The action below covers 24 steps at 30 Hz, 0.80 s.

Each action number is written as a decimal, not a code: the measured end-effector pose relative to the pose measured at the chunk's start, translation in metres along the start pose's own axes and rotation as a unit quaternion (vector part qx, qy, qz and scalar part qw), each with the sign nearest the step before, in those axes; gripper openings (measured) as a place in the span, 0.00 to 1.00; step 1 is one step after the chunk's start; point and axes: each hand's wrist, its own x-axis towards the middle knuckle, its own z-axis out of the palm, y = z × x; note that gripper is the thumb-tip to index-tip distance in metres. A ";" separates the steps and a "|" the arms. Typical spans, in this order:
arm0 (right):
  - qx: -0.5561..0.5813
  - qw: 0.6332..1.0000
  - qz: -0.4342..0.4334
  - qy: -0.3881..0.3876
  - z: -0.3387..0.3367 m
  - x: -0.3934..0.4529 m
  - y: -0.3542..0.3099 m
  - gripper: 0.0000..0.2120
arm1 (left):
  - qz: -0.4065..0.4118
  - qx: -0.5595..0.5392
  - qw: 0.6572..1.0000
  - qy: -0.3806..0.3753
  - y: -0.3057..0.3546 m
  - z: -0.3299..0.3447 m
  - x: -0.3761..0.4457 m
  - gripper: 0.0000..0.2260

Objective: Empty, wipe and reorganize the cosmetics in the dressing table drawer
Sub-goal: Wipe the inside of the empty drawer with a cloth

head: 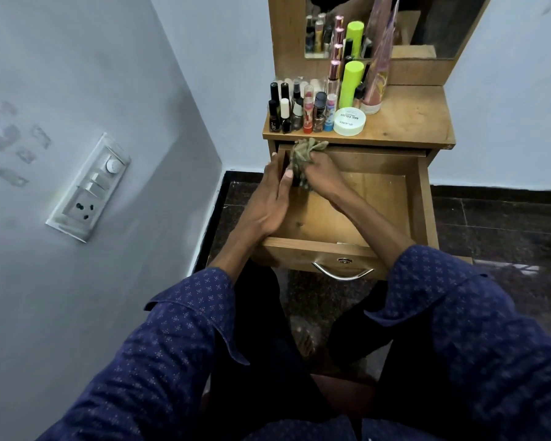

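Observation:
The wooden drawer (417, 198) of the dressing table is pulled out and its floor is bare. My right hand (323, 171) is shut on a crumpled greenish cloth (306, 148) and presses it into the drawer's far left corner. My left hand (267, 202) grips the drawer's left wall, fingers outside and thumb inside, right beside the cloth. On the tabletop (411, 119) stand several nail polish bottles (285, 111), lipsticks (309, 113), a round white nail polish remover tub (349, 121), a lime green bottle (350, 84) and a tall pink bottle (376, 74).
A mirror (426, 23) rises behind the tabletop. The table stands in a corner, with a wall carrying a switchboard (89, 189) close on the left. The drawer front has a metal handle (342, 273). My knees sit just below it over a dark floor (506, 224).

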 end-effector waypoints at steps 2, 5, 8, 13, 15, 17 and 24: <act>-0.185 0.975 -0.124 -0.025 0.009 0.001 -0.011 0.13 | -0.005 -0.001 1.000 0.017 -0.006 -0.001 0.003 0.34; -0.390 0.907 -0.156 -0.035 0.023 0.002 -0.018 0.16 | -0.009 -0.010 1.000 0.018 -0.007 -0.004 0.002 0.33; -0.467 0.864 -0.190 -0.009 0.018 0.002 -0.022 0.19 | -0.005 -0.015 1.000 0.011 -0.003 -0.004 0.001 0.32; -0.534 0.822 -0.198 -0.005 0.009 0.006 -0.020 0.23 | -0.016 -0.001 1.000 -0.014 0.000 -0.002 0.001 0.32; -0.541 0.822 -0.177 -0.008 0.009 0.008 -0.025 0.26 | -0.026 0.013 0.999 -0.015 -0.003 -0.004 0.004 0.34; -0.541 0.827 -0.152 0.000 0.011 0.008 -0.028 0.27 | -0.031 0.044 0.998 -0.020 -0.007 -0.005 0.005 0.34; -0.537 0.837 -0.028 0.105 -0.005 -0.020 -0.008 0.12 | 0.000 0.187 0.979 -0.078 -0.009 -0.004 0.006 0.37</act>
